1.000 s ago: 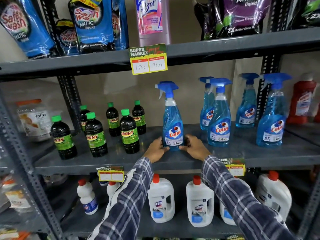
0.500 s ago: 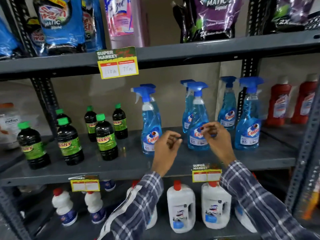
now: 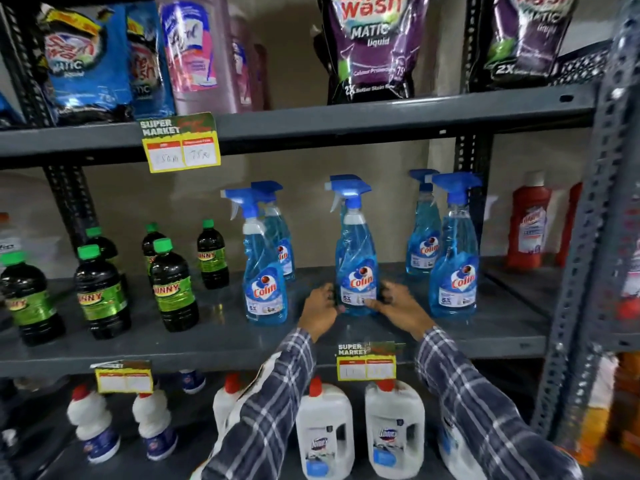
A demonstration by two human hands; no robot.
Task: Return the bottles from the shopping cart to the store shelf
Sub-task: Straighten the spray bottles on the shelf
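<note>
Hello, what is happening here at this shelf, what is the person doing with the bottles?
A person in a plaid shirt is putting blue Colin spray bottles on the middle shelf. The left hand and the right hand are on either side of the base of the middle spray bottle, which stands upright on the shelf. Other blue spray bottles stand on either side of it and behind. Dark bottles with green caps stand to the left.
</note>
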